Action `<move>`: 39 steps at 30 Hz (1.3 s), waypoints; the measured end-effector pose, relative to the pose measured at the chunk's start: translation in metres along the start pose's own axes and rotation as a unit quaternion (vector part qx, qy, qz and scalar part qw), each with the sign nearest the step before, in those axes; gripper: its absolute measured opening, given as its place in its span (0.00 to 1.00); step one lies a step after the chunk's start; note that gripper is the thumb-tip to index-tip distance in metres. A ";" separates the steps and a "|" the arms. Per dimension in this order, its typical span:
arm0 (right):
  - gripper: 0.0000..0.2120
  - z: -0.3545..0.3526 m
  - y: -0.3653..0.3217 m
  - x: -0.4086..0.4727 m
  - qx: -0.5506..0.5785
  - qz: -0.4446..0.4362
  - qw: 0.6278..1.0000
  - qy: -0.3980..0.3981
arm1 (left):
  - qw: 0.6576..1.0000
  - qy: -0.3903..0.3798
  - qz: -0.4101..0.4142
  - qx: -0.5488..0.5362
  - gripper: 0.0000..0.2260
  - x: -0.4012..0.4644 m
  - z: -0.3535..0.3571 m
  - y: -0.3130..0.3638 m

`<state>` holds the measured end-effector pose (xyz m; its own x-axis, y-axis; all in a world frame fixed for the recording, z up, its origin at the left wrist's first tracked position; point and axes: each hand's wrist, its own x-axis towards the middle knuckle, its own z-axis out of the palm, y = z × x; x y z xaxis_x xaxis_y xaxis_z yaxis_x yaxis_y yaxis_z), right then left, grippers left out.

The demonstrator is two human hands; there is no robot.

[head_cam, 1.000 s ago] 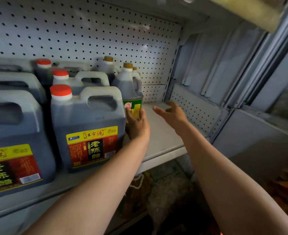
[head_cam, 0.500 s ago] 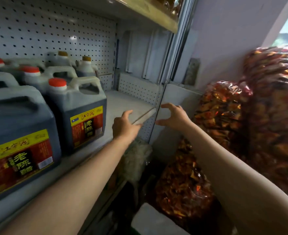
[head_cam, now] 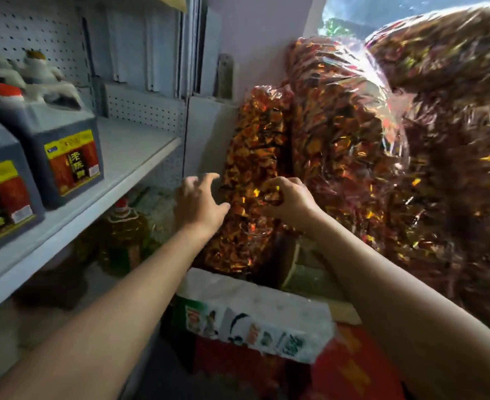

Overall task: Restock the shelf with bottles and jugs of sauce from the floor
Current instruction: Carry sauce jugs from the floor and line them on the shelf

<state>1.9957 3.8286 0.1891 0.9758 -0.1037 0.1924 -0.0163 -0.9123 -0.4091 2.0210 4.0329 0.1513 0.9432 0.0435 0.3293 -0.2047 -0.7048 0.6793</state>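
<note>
Dark vinegar jugs with red caps and yellow-red labels (head_cam: 62, 145) stand in rows on the grey shelf (head_cam: 128, 157) at the left; its right end is bare. Two smaller brown-capped bottles (head_cam: 36, 64) stand at the back. Below the shelf a yellow oil bottle (head_cam: 124, 235) with a red cap sits on the floor. My left hand (head_cam: 199, 202) hovers in the air right of the shelf, fingers spread, holding nothing. My right hand (head_cam: 287, 199) is beside it with fingers loosely curled, in front of a clear bag of dried chillies (head_cam: 252, 174); whether it touches the bag is unclear.
Big clear bags of dried red chillies (head_cam: 382, 140) are piled at the right against the wall. A white and green packet (head_cam: 252, 316) lies on red boxes (head_cam: 350, 368) below my arms. A pegboard backs the shelf.
My view has swung right and down, away from the shelf. Both hands have left the shelf's right end and moved down toward the chilli bag; the left hand let go of the small bottle.
</note>
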 end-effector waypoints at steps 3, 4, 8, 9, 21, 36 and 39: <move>0.37 -0.027 0.036 -0.061 -0.003 0.038 0.999 0.001 | 0.999 -0.023 0.026 -0.019 0.27 -0.049 0.015 0.036; 0.37 -0.039 0.051 -0.084 -0.001 0.052 0.999 0.006 | 0.999 -0.030 0.034 -0.024 0.27 -0.068 0.023 0.050; 0.36 -0.098 0.127 -0.189 -0.022 0.113 0.993 0.023 | 0.995 -0.066 0.061 -0.041 0.27 -0.158 0.067 0.120; 0.35 -0.113 0.149 -0.219 -0.032 0.126 0.991 0.024 | 0.994 -0.077 0.066 -0.050 0.27 -0.185 0.079 0.140; 0.36 -0.232 0.377 -0.541 -0.059 0.323 0.944 0.041 | 0.955 -0.249 0.140 -0.082 0.27 -0.485 0.213 0.349; 0.36 -0.251 0.569 -0.656 -0.016 0.463 0.885 0.040 | 0.884 -0.417 0.204 -0.063 0.28 -0.597 0.390 0.471; 0.36 -0.262 0.600 -0.662 -0.002 0.482 0.875 0.044 | 0.871 -0.439 0.212 -0.059 0.28 -0.606 0.418 0.500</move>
<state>1.2825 3.2460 0.0502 0.4886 -0.8553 -0.1724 -0.8230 -0.3861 -0.4167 1.4560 3.3584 0.0173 0.6021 -0.7980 -0.0253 -0.5605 -0.4451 0.6984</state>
